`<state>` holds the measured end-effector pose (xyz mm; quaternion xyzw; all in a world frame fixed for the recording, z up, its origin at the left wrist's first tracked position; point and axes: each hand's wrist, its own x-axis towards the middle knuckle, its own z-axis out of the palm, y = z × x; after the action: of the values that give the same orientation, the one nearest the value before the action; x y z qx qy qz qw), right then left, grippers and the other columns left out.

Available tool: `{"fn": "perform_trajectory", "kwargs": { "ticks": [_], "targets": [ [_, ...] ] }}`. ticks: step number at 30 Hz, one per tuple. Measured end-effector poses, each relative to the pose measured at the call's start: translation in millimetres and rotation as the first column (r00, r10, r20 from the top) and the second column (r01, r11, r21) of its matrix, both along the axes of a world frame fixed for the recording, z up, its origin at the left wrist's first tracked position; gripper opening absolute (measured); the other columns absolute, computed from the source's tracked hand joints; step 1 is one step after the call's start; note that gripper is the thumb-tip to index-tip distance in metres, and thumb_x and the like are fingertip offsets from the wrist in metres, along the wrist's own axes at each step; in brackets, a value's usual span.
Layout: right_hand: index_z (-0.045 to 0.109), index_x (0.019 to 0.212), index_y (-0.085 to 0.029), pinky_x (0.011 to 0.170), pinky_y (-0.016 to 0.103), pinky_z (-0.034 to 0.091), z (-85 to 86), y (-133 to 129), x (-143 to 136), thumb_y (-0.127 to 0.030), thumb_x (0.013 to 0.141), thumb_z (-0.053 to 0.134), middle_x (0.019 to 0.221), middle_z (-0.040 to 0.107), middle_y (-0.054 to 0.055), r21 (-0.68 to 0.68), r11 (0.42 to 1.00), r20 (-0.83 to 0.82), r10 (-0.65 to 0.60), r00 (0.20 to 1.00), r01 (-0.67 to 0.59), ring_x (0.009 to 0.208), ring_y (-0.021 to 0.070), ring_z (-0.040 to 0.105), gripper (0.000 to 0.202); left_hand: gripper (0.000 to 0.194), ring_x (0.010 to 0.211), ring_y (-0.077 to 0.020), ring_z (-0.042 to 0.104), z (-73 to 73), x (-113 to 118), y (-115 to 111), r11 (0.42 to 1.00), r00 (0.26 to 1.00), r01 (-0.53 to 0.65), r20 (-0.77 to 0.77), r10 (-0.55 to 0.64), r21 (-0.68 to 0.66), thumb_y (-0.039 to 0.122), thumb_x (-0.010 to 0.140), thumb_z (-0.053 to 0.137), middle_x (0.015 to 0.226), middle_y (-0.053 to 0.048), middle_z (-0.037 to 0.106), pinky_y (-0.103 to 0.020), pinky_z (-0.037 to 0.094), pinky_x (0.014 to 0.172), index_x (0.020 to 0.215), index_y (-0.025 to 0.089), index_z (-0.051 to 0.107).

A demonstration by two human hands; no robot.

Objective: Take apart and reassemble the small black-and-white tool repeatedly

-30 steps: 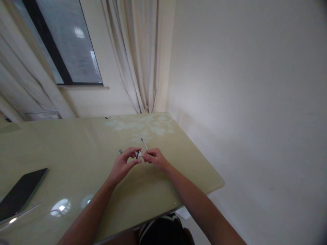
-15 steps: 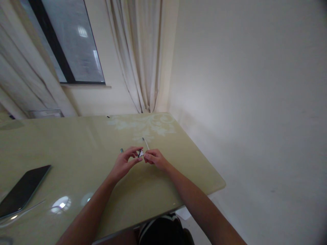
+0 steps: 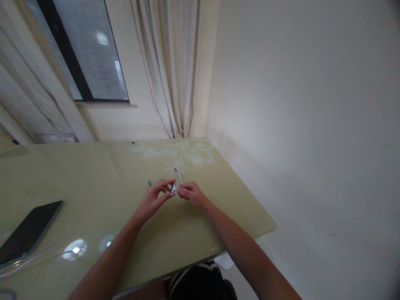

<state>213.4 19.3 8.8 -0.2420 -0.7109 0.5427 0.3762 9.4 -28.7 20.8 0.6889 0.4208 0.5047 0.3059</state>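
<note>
Between thumb and fingers, my left hand (image 3: 156, 195) pinches a small black-and-white piece (image 3: 173, 188) above the table. My right hand (image 3: 190, 193) is closed at the right side of that piece, its fingertips touching or very near it; anything inside its pinch is too small to make out. Just beyond my right hand, a thin white stick-like item with a dark tip (image 3: 178, 175) points away from me, its near end hidden by the fingers. A small dark-teal object (image 3: 149, 183) shows behind my left hand.
The glossy table (image 3: 93, 183) meets the wall at the right. A dark tablet (image 3: 29, 231) lies at the left, with a white cable (image 3: 28, 261) near it. A tiny black item (image 3: 133, 142) is at the far edge, below the curtain (image 3: 175, 75).
The view has shifted very slightly. Both hands keep nearly the same pose around the small piece.
</note>
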Motion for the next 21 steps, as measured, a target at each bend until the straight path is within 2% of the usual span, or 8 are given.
{"fn": "perform_trajectory", "kwargs": {
  "ticks": [14,21],
  "targets": [
    [0.059,0.065,-0.016,0.050,0.024,0.023,-2.7,-1.6,-0.2,-0.057,0.091,0.060,0.052,0.042,-0.005,-0.030,0.999,-0.037,0.025,0.999,-0.026,0.049,0.0081,0.033,0.049,0.042,0.088,-0.0169,0.061,-4.8,-3.2,2.6,0.999,0.999,-0.006,0.034,0.007,-0.033,0.035,0.080,0.082,0.103,-0.004,0.068,-0.031,0.050,0.082,0.121,0.028,0.074],
    [0.059,0.065,-0.016,0.051,0.024,0.023,-0.2,-1.8,1.6,-0.058,0.091,0.060,0.052,0.042,-0.006,-0.026,0.999,-0.033,0.030,0.999,-0.031,0.049,0.0079,0.032,0.050,0.042,0.087,-0.0171,0.061,-1.8,-1.7,0.6,0.999,0.999,0.002,0.040,-0.001,-0.034,0.035,0.079,0.082,0.103,-0.004,0.069,-0.031,0.050,0.082,0.119,0.026,0.075]
  ]
}}
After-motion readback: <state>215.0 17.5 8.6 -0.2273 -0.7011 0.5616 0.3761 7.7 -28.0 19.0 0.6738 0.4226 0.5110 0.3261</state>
